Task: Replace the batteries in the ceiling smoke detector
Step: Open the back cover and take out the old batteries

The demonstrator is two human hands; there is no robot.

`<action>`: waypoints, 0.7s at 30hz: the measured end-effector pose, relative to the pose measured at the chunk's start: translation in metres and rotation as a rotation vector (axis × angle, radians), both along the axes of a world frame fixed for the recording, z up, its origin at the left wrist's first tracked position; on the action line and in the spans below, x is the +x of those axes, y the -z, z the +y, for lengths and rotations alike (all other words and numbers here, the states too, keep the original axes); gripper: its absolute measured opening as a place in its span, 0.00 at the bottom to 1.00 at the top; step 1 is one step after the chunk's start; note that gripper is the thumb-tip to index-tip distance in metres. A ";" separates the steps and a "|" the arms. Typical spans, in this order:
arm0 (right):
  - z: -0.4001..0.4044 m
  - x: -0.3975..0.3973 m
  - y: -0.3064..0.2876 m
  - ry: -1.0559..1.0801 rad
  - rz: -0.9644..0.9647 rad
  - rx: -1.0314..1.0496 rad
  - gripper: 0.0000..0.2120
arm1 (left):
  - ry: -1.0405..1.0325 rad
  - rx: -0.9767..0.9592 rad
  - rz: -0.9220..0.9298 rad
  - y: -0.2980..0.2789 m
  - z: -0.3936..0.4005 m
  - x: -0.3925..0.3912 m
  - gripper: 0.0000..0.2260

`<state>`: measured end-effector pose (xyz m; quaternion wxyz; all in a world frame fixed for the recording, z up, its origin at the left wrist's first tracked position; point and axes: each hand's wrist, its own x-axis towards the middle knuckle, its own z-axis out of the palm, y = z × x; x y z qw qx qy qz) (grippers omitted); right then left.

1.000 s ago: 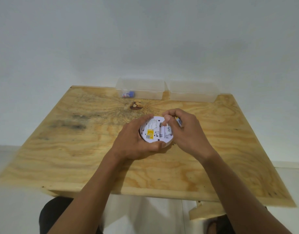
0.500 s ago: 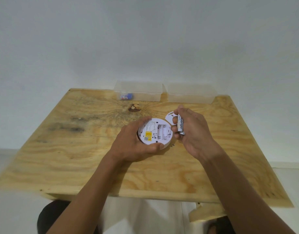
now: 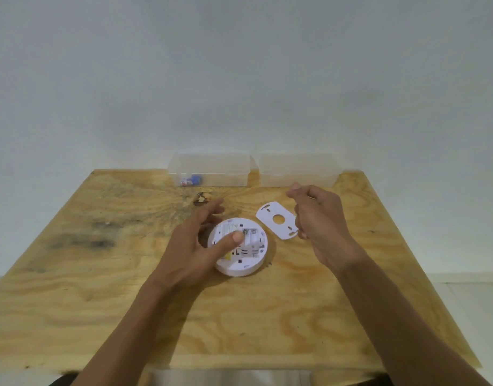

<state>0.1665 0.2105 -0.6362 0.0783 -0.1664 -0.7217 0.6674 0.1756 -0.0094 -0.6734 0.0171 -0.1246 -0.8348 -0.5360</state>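
Two clear bins (image 3: 210, 169) wait at the back. Your right hand (image 3: 320, 221) is curled shut (contents hidden); your loose, open left hand (image 3: 195, 243) thumbs the upturned smoke detector (image 3: 239, 246) mid-table — drop into the wrong bin and batteries mix.

Open plywood table (image 3: 100, 288) left and front — two clear bins (image 3: 212, 169) along the far edge.

We see the round white detector (image 3: 241, 256) lying back-up, battery bay open; its flat mounting plate (image 3: 276, 220) just beside
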 end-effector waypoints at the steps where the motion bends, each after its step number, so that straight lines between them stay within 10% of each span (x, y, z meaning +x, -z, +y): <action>1: 0.007 -0.008 0.002 0.047 -0.002 0.010 0.13 | -0.033 -0.026 0.041 -0.006 0.003 -0.007 0.36; 12: 0.062 -0.088 0.021 0.326 -0.209 -0.291 0.21 | 0.020 -0.917 0.412 -0.038 0.103 -0.136 0.29; 21: 0.071 -0.097 0.027 0.348 -0.212 -0.322 0.19 | 0.040 -0.962 0.446 -0.024 0.108 -0.156 0.28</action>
